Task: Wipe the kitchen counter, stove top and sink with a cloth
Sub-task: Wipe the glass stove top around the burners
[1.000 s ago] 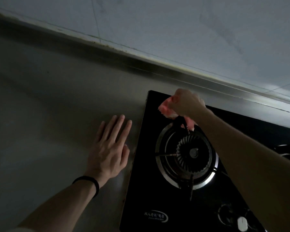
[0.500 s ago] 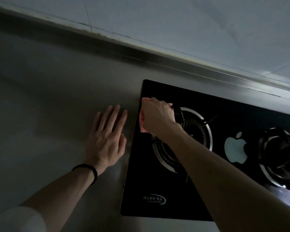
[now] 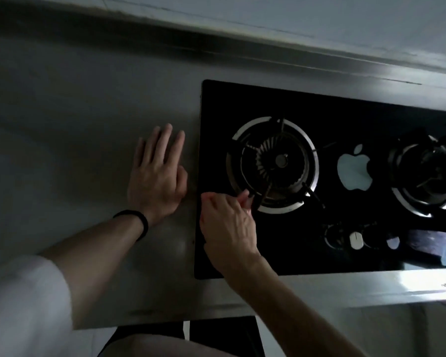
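My right hand [image 3: 228,228] had slid toward the stove top's [image 3: 281,251] front-left corner, fist balled, cloth hidden; left hand [image 3: 156,176] lay spread flat on the counter [image 3: 75,140].

Dim and motion-blurred — glare on the counter edge [image 3: 410,282] at lower right, corners in shadow.

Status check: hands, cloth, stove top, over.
Left hand flat and open on the counter. Right hand bunched at the stove top's front-left; cloth barely visible. Burner grate right by the fingers.
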The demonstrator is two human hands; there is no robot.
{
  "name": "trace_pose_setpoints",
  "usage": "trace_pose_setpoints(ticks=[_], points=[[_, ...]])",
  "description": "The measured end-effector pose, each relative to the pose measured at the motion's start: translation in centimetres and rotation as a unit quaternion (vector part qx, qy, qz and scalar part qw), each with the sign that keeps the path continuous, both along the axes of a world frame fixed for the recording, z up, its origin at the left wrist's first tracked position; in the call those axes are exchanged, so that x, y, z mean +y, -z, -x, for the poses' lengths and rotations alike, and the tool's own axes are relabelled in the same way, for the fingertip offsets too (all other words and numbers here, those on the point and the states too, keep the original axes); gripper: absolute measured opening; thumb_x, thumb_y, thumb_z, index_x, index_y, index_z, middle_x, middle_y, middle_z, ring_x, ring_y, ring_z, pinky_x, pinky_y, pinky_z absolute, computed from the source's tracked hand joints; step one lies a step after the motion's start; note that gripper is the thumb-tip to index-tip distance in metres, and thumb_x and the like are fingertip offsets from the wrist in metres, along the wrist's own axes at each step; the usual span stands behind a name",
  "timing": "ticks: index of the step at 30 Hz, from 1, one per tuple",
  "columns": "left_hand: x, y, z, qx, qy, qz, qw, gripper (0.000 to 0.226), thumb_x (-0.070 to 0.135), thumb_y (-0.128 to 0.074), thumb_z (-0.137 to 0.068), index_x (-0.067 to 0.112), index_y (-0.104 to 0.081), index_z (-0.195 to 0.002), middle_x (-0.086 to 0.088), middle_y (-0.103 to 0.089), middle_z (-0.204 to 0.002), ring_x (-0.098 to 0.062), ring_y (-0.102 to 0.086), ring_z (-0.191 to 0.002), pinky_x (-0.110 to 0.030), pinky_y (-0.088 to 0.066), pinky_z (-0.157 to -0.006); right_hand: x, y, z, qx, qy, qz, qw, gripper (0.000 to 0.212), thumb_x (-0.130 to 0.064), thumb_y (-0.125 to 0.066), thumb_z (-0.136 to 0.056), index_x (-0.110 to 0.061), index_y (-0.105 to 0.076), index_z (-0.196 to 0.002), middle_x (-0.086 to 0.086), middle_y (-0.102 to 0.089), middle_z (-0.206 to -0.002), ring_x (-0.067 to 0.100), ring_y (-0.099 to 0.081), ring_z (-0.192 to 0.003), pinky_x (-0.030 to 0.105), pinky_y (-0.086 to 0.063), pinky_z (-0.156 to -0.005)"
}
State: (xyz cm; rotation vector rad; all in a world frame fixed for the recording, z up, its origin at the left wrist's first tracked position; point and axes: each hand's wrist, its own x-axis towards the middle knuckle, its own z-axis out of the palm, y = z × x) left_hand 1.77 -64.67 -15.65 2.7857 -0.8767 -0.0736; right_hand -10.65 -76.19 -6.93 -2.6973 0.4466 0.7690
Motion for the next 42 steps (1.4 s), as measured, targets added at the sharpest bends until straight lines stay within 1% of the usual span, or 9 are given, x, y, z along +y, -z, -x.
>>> trace_pose_setpoints(ticks=[5, 10, 15, 18, 24, 28, 32, 36, 42], points=[[0.1, -0.3, -0.1, 0.021, 0.0, 0.008, 1.0, 0.071, 0.029, -0.044, -0.093, 0.014, -0.032, -0.162, -0.013, -0.025, -0.171, -0.036, -0.021, -0.159, -0.056, -0.016, -0.129, 0.0, 0.7, 8.8, -0.053, 0.121, -0.03, 0.991, 0.05, -0.029, -0.057, -0.097, -0.026, -0.047, -0.146, -0.004, -0.051, -0.139, 0.022, -0.051, -0.128, 0.047, -0.054, -0.09], [-0.2, -1.2, 0.4, 0.07, -0.035, 0.076, 0.994, 0.073, 0.026, -0.045, -0.088, 0.011, -0.034, -0.159, -0.015, -0.026, -0.169, -0.041, -0.028, -0.154, -0.061, -0.018, -0.127, -6.3, 1.7, 16.4, -0.099, 0.334, 0.07, 0.935, 0.05, -0.002, -0.073, -0.085, -0.008, -0.053, -0.13, 0.015, -0.044, -0.13, 0.041, -0.044, -0.117, 0.068, -0.041, -0.104], [-3.0, -2.9, 6.8, 0.093, -0.073, 0.142, 0.983, 0.076, 0.016, -0.043, -0.085, 0.007, -0.032, -0.16, -0.011, -0.025, -0.171, -0.035, -0.027, -0.156, -0.055, -0.014, -0.13, -6.2, 2.6, 18.3, -0.116, 0.389, 0.056, 0.912, 0.064, -0.013, -0.054, -0.095, -0.009, -0.034, -0.156, 0.015, -0.021, -0.169, 0.04, -0.016, -0.154, 0.066, -0.028, -0.12], [-4.5, -3.2, 11.2, 0.113, -0.061, 0.162, 0.978, 0.076, 0.014, -0.046, -0.088, 0.004, -0.029, -0.161, -0.012, -0.024, -0.172, -0.033, -0.023, -0.158, -0.054, -0.015, -0.13, -1.3, 3.4, 17.0, -0.169, 0.358, 0.0, 0.918, 0.07, -0.01, -0.043, -0.097, -0.007, -0.021, -0.164, 0.016, -0.001, -0.171, 0.037, 0.005, -0.16, 0.056, -0.004, -0.129], [-6.4, -2.1, 14.8, 0.107, -0.033, 0.105, 0.988, 0.07, 0.02, -0.038, -0.092, -0.002, -0.031, -0.158, -0.018, -0.025, -0.17, -0.034, -0.024, -0.158, -0.058, -0.019, -0.129, 3.1, 4.8, 18.2, -0.184, 0.183, -0.035, 0.965, 0.058, -0.038, -0.015, -0.112, -0.024, -0.001, -0.167, 0.001, 0.006, -0.175, 0.021, 0.011, -0.161, 0.049, -0.007, -0.127], [-7.3, -0.7, 15.3, 0.06, -0.051, 0.063, 0.995, 0.065, 0.028, -0.038, -0.097, 0.003, -0.032, -0.157, -0.013, -0.024, -0.17, -0.032, -0.021, -0.159, -0.055, -0.014, -0.129, -4.0, 5.1, 21.2, -0.159, 0.242, 0.011, 0.957, 0.064, -0.027, -0.039, -0.111, -0.016, -0.009, -0.166, 0.007, 0.005, -0.174, 0.023, 0.011, -0.161, 0.05, -0.004, -0.13], [-7.5, -0.2, 15.6, 0.024, -0.062, 0.048, 0.997, 0.064, 0.028, -0.039, -0.098, 0.005, -0.032, -0.157, -0.012, -0.026, -0.169, -0.031, -0.022, -0.158, -0.056, -0.016, -0.13, -11.1, 4.7, 24.0, -0.134, 0.272, 0.037, 0.952, 0.06, -0.035, -0.026, -0.11, -0.014, -0.013, -0.165, 0.012, -0.002, -0.173, 0.026, 0.005, -0.161, 0.053, -0.008, -0.131], [-7.9, 0.0, 15.9, 0.003, -0.062, 0.028, 0.998, 0.065, 0.026, -0.039, -0.097, 0.003, -0.031, -0.157, -0.015, -0.027, -0.169, -0.033, -0.022, -0.158, -0.057, -0.016, -0.129, -8.4, 5.1, 23.5, -0.183, 0.239, 0.008, 0.954, 0.062, -0.026, -0.042, -0.108, -0.011, -0.021, -0.164, 0.014, -0.012, -0.173, 0.032, -0.002, -0.161, 0.058, -0.015, -0.128], [-7.7, 0.3, 15.8, -0.01, -0.055, 0.023, 0.998, 0.064, 0.025, -0.038, -0.098, 0.002, -0.03, -0.157, -0.017, -0.027, -0.167, -0.035, -0.022, -0.158, -0.059, -0.018, -0.128, -7.2, 5.7, 24.9, -0.189, 0.185, -0.012, 0.964, 0.059, -0.031, -0.034, -0.11, -0.026, -0.015, -0.166, -0.001, -0.004, -0.175, 0.02, 0.002, -0.162, 0.049, -0.006, -0.131]])
